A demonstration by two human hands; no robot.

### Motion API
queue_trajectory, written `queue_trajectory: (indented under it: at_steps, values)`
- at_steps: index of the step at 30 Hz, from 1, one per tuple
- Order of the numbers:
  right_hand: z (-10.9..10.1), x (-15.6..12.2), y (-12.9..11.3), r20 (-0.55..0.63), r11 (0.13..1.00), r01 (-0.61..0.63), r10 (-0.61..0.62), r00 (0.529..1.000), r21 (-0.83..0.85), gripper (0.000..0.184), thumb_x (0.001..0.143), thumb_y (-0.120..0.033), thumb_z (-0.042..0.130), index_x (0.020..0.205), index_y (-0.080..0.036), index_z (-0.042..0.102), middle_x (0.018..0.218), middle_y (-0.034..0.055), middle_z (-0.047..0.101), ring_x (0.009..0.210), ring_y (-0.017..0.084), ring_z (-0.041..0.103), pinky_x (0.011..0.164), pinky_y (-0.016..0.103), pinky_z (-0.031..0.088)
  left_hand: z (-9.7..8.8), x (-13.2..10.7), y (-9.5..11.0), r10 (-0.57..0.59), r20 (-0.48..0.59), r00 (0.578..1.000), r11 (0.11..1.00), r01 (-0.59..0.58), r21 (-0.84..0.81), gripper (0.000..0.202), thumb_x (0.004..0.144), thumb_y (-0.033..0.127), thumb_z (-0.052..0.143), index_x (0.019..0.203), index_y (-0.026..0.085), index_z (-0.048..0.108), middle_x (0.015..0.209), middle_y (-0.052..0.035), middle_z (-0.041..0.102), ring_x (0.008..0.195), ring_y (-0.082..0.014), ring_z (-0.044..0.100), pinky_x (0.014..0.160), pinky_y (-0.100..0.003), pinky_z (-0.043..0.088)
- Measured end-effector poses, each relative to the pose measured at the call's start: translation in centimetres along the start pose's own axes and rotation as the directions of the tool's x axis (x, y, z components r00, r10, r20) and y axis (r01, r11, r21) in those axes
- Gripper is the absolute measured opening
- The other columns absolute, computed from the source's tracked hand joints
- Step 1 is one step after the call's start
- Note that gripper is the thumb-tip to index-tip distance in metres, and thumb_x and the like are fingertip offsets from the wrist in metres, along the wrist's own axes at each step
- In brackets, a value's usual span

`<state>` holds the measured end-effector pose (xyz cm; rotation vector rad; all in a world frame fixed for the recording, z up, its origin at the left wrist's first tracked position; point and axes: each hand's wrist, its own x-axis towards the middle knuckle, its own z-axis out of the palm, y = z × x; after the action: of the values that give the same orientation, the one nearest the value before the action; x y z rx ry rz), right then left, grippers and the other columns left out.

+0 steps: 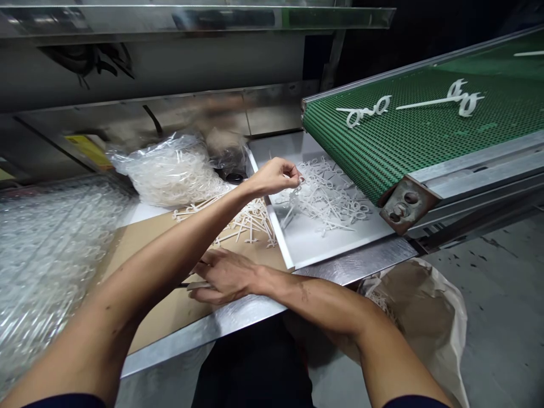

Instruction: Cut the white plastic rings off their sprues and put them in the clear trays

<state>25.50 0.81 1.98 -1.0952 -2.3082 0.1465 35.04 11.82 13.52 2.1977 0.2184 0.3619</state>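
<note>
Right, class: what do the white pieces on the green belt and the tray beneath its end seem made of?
The white pieces look like moulded plastic: matte, uniform thin stems. The white tray seems painted sheet metal, smooth and thin-rimmed; plastic remains possible.

No readable text, labels, brands, numbers or signs show anywhere in view; the only candidate, a yellow label at the far left, is too blurred and small to read

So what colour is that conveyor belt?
The conveyor belt is green with a fine dotted mesh pattern, best seen in the head view.
</note>
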Motion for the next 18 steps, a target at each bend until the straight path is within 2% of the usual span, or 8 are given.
queue_trajectory:
  at_steps: [3,5,7,11,15,18]
  values:
    - [-0.2,0.0,-0.1,0.008,1.000,0.005,-0.005,1.000,-0.005,0.042,0.104,-0.045,0.053,0.127,-0.010,0.059,0.122,0.0179,0.071,0.115,0.031,0.067,0.104,0.043,0.051,0.5,0.3,-0.3,0.012,0.046,0.999,0.994,-0.007,-0.108,0.021,0.080,0.034,0.070,0.083,0.014,0.075,0.094,-0.0092,0.077,0.089,-0.0178,0.070,0.084,-0.032,0.052]
    - [-0.4,0.0,-0.2,0.011,1.000,0.008,-0.008,1.000,-0.006,0.042,0.104,-0.044,0.053,0.127,-0.010,0.059,0.120,0.0182,0.072,0.114,0.031,0.067,0.105,0.043,0.051,0.7,0.5,-0.3,0.026,0.033,0.999,0.980,-0.019,-0.197,0.027,0.084,0.039,0.070,0.089,0.014,0.077,0.098,-0.0101,0.078,0.094,-0.0181,0.070,0.089,-0.033,0.052]
    - [-0.5,0.0,-0.3,0.012,1.000,0.007,-0.007,1.000,-0.007,0.041,0.105,-0.044,0.052,0.126,-0.010,0.060,0.118,0.0180,0.072,0.113,0.031,0.066,0.105,0.044,0.051,0.8,0.7,-0.2,0.041,-0.025,0.999,0.960,-0.046,-0.275,0.027,0.084,0.039,0.072,0.090,0.013,0.077,0.098,-0.0104,0.078,0.093,-0.0177,0.069,0.088,-0.032,0.051]
    - [-0.5,-0.1,-0.3,0.013,1.000,-0.012,0.012,1.000,-0.012,0.038,0.103,-0.045,0.054,0.123,-0.013,0.061,0.121,0.0156,0.072,0.112,0.030,0.066,0.104,0.044,0.052,0.2,0.9,0.2,0.039,-0.220,0.975,0.947,-0.107,-0.304,0.020,0.079,0.031,0.078,0.085,0.012,0.074,0.085,-0.0083,0.075,0.076,-0.0138,0.065,0.073,-0.029,0.051]
    - [-0.2,-0.2,0.0,0.012,0.999,-0.048,0.048,0.999,-0.022,0.041,0.100,-0.049,0.058,0.125,-0.016,0.060,0.121,0.0129,0.070,0.113,0.029,0.065,0.102,0.045,0.053,-2.1,-0.7,1.1,0.073,-0.399,0.914,0.948,-0.187,-0.256,0.018,0.078,0.024,0.077,0.091,0.015,0.069,0.088,-0.0064,0.074,0.076,-0.0135,0.067,0.070,-0.028,0.054]
    - [0.1,-0.4,0.2,0.012,0.996,-0.081,0.081,0.997,-0.034,0.044,0.099,-0.048,0.060,0.131,-0.017,0.058,0.123,0.0126,0.068,0.113,0.028,0.064,0.100,0.046,0.052,-5.0,-4.0,1.6,0.069,-0.509,0.858,0.968,-0.182,-0.175,0.027,0.078,0.022,0.077,0.103,0.017,0.067,0.092,-0.0056,0.074,0.086,-0.0167,0.071,0.075,-0.030,0.058]
